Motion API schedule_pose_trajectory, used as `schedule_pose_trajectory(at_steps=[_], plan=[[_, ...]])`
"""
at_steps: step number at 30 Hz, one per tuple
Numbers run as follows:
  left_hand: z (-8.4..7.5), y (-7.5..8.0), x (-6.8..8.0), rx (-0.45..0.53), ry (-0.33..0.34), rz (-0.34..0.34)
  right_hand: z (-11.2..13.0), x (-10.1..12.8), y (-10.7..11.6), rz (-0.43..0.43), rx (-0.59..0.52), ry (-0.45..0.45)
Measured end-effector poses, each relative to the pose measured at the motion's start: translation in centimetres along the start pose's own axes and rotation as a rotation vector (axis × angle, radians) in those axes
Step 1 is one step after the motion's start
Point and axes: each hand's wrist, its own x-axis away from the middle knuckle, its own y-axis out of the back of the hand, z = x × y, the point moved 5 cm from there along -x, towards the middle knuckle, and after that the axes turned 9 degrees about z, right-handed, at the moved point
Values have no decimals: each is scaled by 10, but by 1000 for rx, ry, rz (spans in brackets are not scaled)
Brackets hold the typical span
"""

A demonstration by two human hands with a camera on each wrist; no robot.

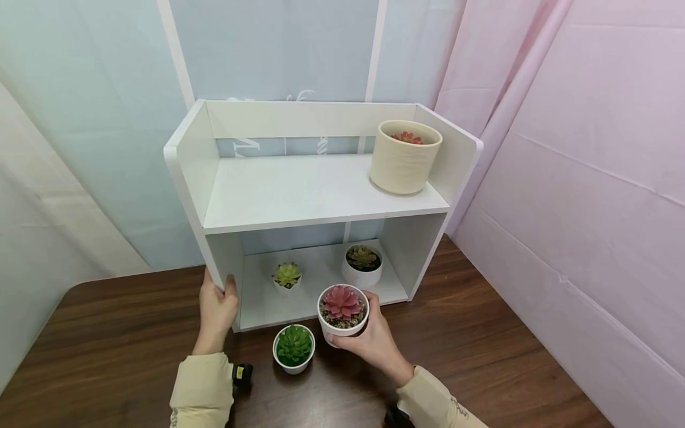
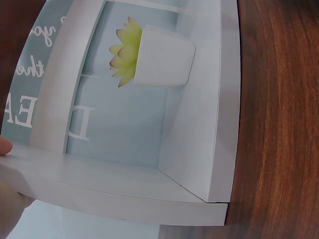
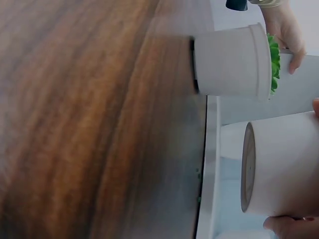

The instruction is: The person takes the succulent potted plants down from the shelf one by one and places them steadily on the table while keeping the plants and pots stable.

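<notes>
**Pink succulent held at the shelf front**

The right hand [image 1: 374, 342] curls around the pink succulent pot [image 1: 343, 310], raised just before the white shelf's [image 1: 321, 196] lower compartment; the left hand [image 1: 216, 309] grips the shelf's left side panel; a green succulent pot [image 1: 294, 348] stands on the table [image 1: 481, 345] between them.

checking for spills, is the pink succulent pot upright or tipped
Upright: the pink succulent pot sits level in the right hand, rim up, gravel in place.
</notes>
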Motion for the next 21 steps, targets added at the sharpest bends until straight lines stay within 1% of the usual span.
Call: schedule_pose_trajectory(at_steps=[4,6,8,15,21], plan=[[0,0,0,1,0,0,-4,1,-1,2,30,-11],[0,0,0,0,0,0,-16,0,-3,4,42,-17],[-1,0,0,0,-3,0,-19,1,-3,3,56,-18],[0,0,0,-4,0,0,-23,4,-5,-3,83,-38],[0,0,0,2,-4,-2,-26,6,-5,4,73,-57]])
